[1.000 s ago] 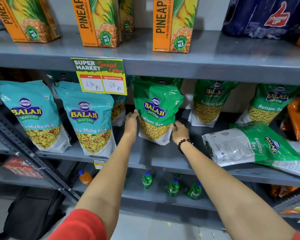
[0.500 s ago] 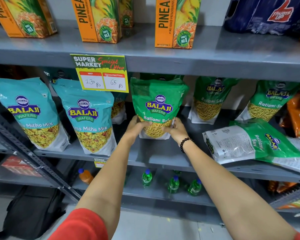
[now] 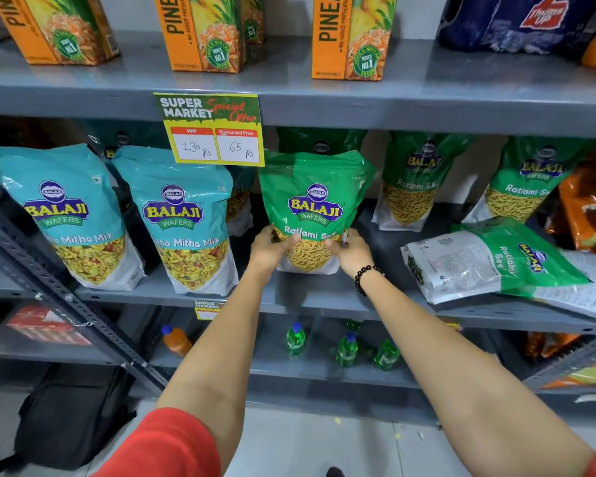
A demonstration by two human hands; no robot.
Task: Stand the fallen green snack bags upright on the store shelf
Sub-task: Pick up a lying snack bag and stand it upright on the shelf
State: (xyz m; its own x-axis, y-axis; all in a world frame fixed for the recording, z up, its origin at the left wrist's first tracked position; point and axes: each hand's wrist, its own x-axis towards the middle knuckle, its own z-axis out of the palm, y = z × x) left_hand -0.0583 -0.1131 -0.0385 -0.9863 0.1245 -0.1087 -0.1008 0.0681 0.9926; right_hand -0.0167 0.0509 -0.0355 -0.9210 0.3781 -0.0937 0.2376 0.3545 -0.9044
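Both hands are on the same green Ratlami Sev bag point(image 3: 315, 208) in the middle of the frame: the left hand point(image 3: 269, 249) pinching its lower left corner, the right hand point(image 3: 350, 251) gripping the lower right, the one with the black bead bracelet point(image 3: 363, 278). The bag is upright on the grey shelf point(image 3: 324, 297), just right of the teal Mitha Mix bags point(image 3: 186, 222) and under the yellow price tag point(image 3: 214, 130). If it were me, I'd spread the bottom gusset flat on the shelf and lean the top back a touch toward the green bag behind it point(image 3: 320, 142), then ease off slowly to see if it holds. There's clearly more to do though, since another green bag point(image 3: 496, 263) is lying flat on its side at the right of the frame, on top of what looks like a second one.
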